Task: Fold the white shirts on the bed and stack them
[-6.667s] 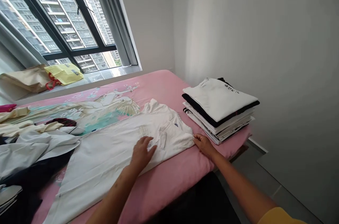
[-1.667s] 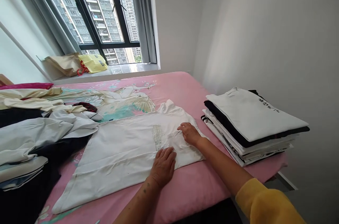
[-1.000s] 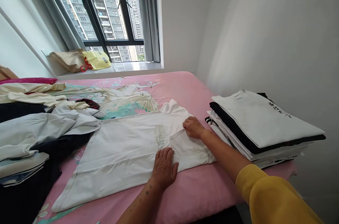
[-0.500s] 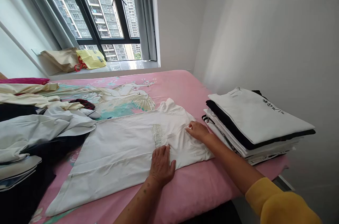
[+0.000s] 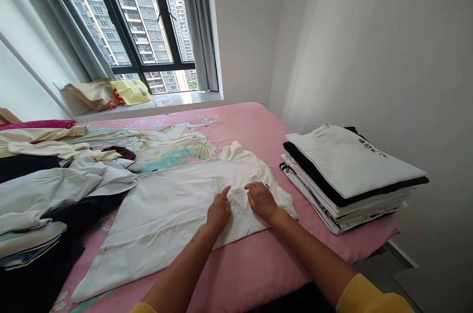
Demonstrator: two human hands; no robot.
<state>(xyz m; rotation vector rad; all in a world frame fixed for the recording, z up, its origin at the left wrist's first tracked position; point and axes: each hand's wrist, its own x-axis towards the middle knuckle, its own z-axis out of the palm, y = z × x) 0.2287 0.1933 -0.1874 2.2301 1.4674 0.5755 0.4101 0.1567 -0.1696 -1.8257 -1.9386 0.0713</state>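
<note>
A white T-shirt (image 5: 162,214) lies spread flat on the bed, its collar end towards the far right and its hem towards the near left. A small printed block shows on its chest. My left hand (image 5: 219,210) rests on the shirt just below the print, fingers stretched forward and holding nothing. Close to its right, my right hand (image 5: 261,200) lies on the upper part of the shirt, fingers apart and pointing left. A small dark mark on the cloth shows beside the right hand's knuckles.
A stack of folded white and black shirts (image 5: 351,165) stands on the bed's right corner. Loose clothes (image 5: 62,185) are heaped along the left. The pink patterned bedsheet (image 5: 251,121) lies beneath. A paper bag (image 5: 88,93) and a yellow bag (image 5: 133,92) sit on the windowsill.
My right hand has moved left from the shirt's sleeve side towards the middle. My left hand has shifted slightly forward, so both hands are nearer each other. The view has tilted slightly.
</note>
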